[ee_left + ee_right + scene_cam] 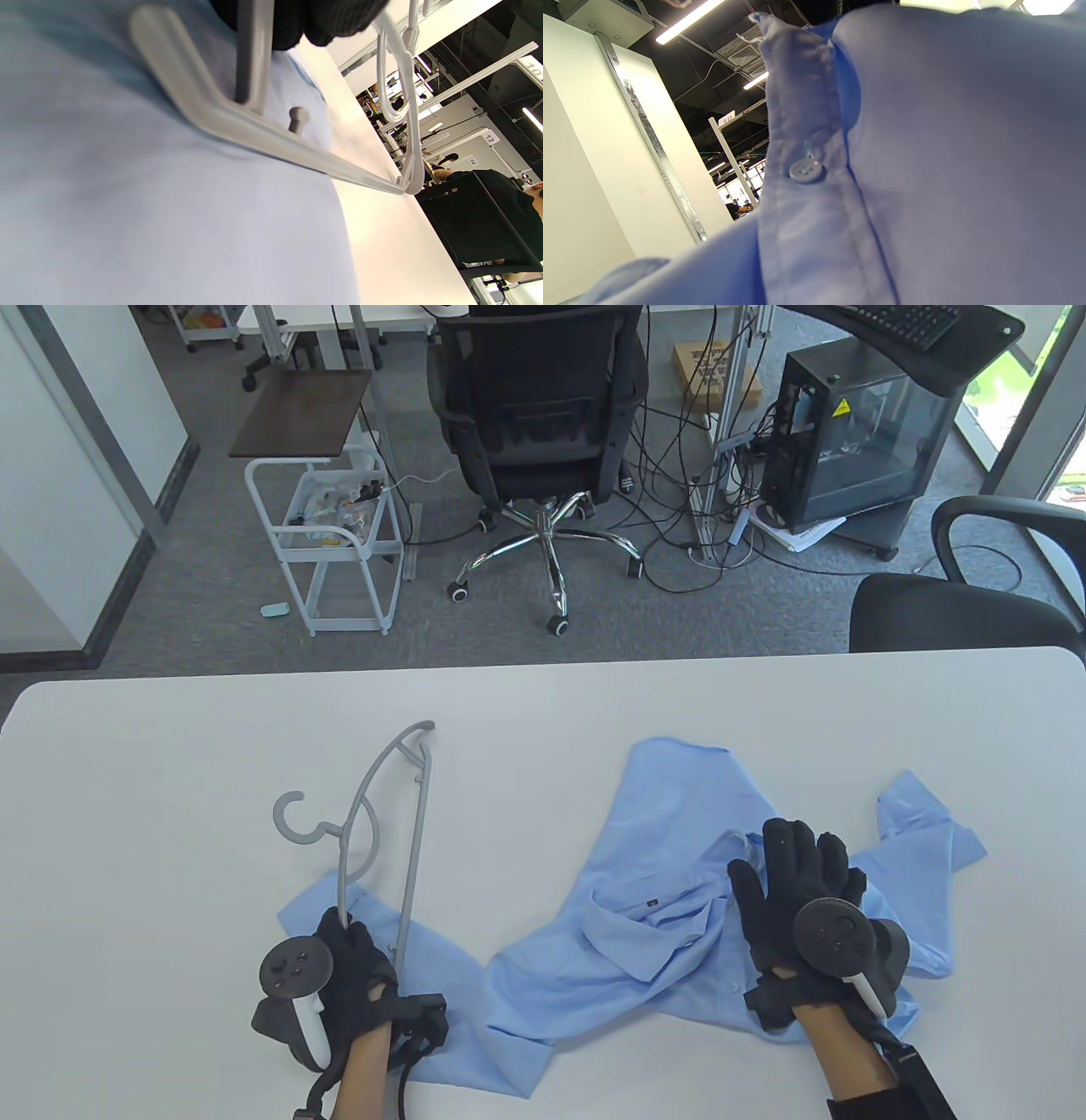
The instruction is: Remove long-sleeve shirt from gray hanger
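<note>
The gray hanger (399, 814) lies on the white table (170, 780), hook pointing left, its near end resting over a sleeve of the light blue long-sleeve shirt (645, 916). My left hand (356, 940) grips the hanger's near end. In the left wrist view the hanger (263, 127) lies on top of the blue fabric (169, 212), with my gloved fingers (305, 21) around its bar. The shirt is spread crumpled at centre right. My right hand (797, 882) rests flat on it with fingers spread. The right wrist view shows only the shirt's placket and a button (806, 171).
Beyond the table's far edge stand a black office chair (543, 415), a white wire cart (331, 543) and a black PC case (857, 441). Another black chair (959, 611) stands at the table's far right corner.
</note>
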A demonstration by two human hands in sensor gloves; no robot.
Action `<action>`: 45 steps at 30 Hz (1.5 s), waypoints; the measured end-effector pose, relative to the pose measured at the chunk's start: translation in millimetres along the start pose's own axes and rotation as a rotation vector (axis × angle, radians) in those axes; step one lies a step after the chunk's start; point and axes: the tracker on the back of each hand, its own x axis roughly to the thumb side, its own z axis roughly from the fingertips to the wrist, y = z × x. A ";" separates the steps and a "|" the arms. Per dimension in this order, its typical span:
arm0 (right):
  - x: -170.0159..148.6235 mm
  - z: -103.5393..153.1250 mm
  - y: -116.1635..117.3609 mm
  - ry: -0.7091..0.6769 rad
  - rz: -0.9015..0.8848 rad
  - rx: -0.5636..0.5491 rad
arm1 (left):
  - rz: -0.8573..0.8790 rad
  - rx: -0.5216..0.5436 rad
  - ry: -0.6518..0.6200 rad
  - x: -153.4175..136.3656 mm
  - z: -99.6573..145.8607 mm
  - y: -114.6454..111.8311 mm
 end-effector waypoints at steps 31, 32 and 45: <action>-2.5 -1.0 1.2 0.031 -0.008 0.028 | -0.094 -0.078 0.149 -7.8 -21.9 -2.4; -2.7 -0.9 1.0 0.032 -0.009 0.028 | -0.092 -0.086 0.150 -8.0 -22.5 -2.6; -2.3 -0.5 1.9 0.033 -0.014 0.036 | -0.120 -0.158 0.113 -10.8 -29.3 -0.7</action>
